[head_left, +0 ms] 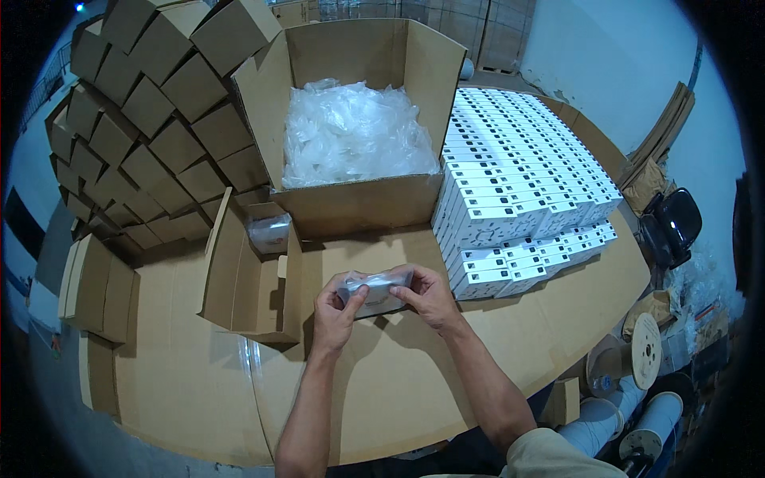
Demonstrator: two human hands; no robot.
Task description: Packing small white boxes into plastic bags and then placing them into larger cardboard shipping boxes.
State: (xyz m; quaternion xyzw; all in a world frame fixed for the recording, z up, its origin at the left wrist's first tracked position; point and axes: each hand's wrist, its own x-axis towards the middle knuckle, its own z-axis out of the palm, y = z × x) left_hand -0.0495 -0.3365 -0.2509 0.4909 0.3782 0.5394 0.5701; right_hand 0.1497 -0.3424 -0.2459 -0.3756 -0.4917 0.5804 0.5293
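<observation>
Head view: the left hand and right hand pinch opposite ends of a clear-wrapped packet. Light, even pressure should keep it from creasing.

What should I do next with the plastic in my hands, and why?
I'd probably smooth the clear plastic down over the pale item: the left hand and the right hand both pinch it near the far edge, where it looks crinkled.
</observation>
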